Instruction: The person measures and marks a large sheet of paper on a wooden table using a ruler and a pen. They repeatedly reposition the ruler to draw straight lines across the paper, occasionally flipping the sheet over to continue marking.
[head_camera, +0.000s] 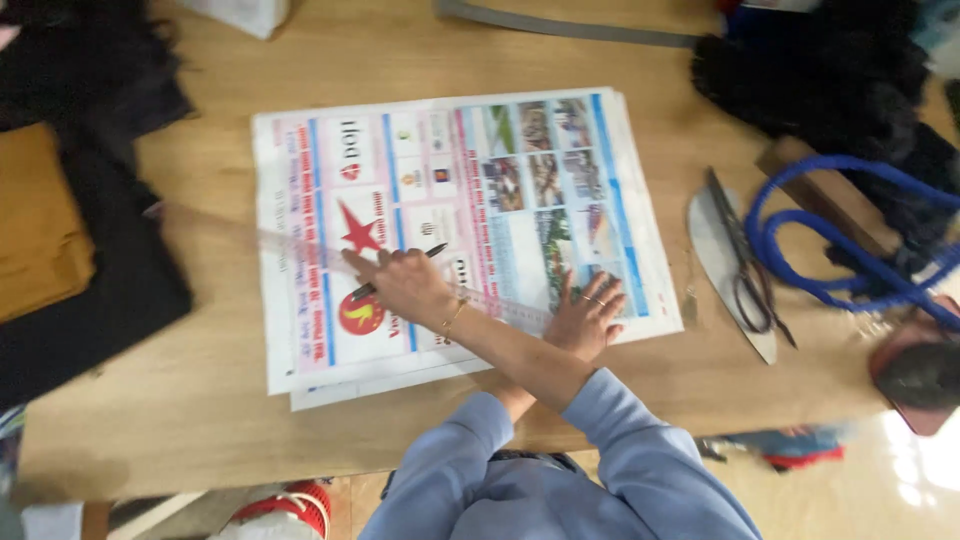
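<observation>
Across a wooden worktop (200, 420) we see dark cloth (120, 290) heaped at the left and a stack of printed paper sheets (520, 160) spread flat in the middle. Right of the sheets lie a looped blue cord (800, 225) and black scissors (745, 270). A clear ruler (290, 243) slants across the sheets. With arms crossed, our right hand (408, 285) rests on the ruler, closed around a dark pen (432, 250), while our left hand (588, 315) lies open, fingers spread, pressed flat on the paper's lower right corner.
</observation>
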